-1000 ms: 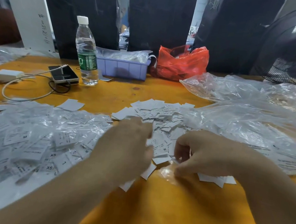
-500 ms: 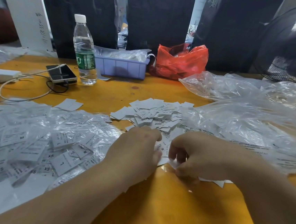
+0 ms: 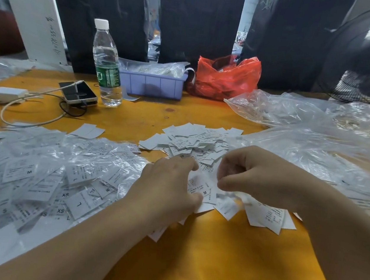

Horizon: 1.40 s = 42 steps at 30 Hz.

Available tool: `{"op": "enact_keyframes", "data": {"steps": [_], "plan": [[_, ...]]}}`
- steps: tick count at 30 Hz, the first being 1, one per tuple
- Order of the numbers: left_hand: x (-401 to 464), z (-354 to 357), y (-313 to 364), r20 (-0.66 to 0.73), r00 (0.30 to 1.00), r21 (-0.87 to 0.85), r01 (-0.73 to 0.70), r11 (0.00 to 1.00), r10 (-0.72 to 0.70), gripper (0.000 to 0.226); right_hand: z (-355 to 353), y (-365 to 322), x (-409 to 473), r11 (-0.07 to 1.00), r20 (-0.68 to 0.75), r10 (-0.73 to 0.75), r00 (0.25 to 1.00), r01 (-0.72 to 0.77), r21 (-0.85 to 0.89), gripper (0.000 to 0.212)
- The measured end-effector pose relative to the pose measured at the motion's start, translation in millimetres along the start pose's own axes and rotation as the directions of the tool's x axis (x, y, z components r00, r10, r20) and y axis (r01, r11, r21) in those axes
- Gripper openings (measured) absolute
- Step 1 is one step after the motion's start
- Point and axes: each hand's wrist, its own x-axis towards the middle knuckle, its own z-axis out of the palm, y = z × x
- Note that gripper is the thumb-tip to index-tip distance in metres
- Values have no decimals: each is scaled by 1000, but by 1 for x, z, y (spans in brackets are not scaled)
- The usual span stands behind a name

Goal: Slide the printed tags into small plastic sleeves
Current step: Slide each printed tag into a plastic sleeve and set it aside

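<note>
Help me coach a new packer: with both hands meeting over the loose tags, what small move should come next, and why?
Probably feed the tag marked M on into its sleeve. It lies between the left hand and the right hand, whose fingertips pinch at its edge. The finished sleeved tags pile up to the left. Whether the sleeve is open yet is unclear.

A garment packing workshop: size tags [image 3: 192, 144] and sleeved tags [image 3: 47, 176] heaped on a worktable [image 3: 224, 256].
</note>
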Motion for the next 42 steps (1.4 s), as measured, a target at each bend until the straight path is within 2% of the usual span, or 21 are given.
{"op": "enact_keyframes", "data": {"steps": [4,8,11,14,20,24,27,31,35,42], "plan": [[-1,-3,1,1,1000,-40,-1,999,1,56,3,-1,1,1000,-46,-16,999,17,21,8],[-1,-5,2,-58,998,-110,-26,994,20,48,3,-1,0,982,-43,-40,998,47,184,3],[0,-7,-1,-116,992,-215,-72,974,48,33,4,0,2,960,-43,-40,998,51,277,8],[1,-13,-3,-177,983,-330,-101,939,44,27,4,-1,3,950,-36,-46,998,55,308,12],[1,-40,-5,-283,958,-626,-147,766,-48,14,8,-4,2,941,38,-65,997,49,335,12],[0,-49,-2,-247,967,-781,-160,603,-63,8,8,-7,1,921,104,-101,989,54,385,19],[-1,-48,0,-223,974,-815,-167,555,-34,7,8,-8,1,908,146,-126,981,55,415,22],[-2,-45,1,-222,975,-823,-183,538,-8,10,8,-8,0,899,202,-164,966,62,435,17],[-3,-42,2,-253,967,-804,-227,550,30,18,10,-9,0,903,221,-174,960,66,425,17],[-4,-38,5,-267,962,-779,-247,576,52,7,9,-11,-3,873,218,-184,958,58,484,14]]}}
